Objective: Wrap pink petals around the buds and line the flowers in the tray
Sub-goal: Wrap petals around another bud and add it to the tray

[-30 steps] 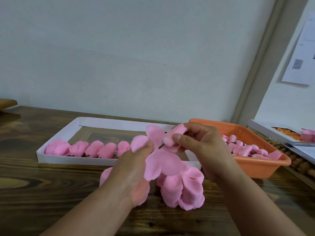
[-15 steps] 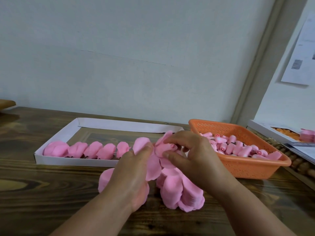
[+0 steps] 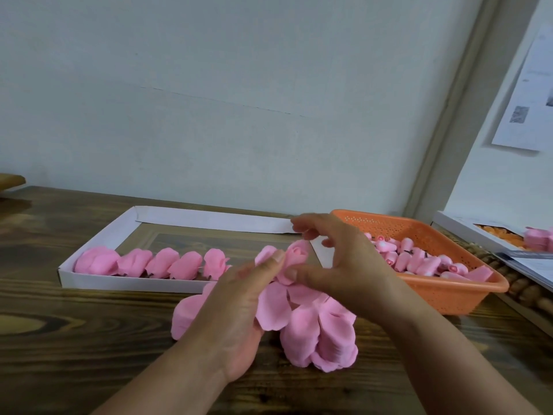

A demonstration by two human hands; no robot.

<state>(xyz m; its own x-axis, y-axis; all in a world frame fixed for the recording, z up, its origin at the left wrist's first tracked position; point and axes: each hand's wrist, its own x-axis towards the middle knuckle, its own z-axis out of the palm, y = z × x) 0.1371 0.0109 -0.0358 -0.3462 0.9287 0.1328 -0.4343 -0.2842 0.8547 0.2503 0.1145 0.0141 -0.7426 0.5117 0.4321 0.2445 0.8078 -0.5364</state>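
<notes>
My left hand pinches a pink bud with petals folded round it, thumb pressed on its side. My right hand hovers over the same flower, its thumb touching the petal base and its fingers spread and lifted above. A stack of loose pink petals lies on the table under both hands. The white tray behind holds a row of several finished pink flowers along its front wall. The orange basket to the right is filled with pink buds.
The dark wooden table runs to a pale wall at the back. At the far right stand another white box with orange pieces, some papers and a beaded mat.
The flower has come lower, toward the petal stack. My right hand has let go of the bud and lifted its fingers, while petals have closed round the bud in my left hand.
</notes>
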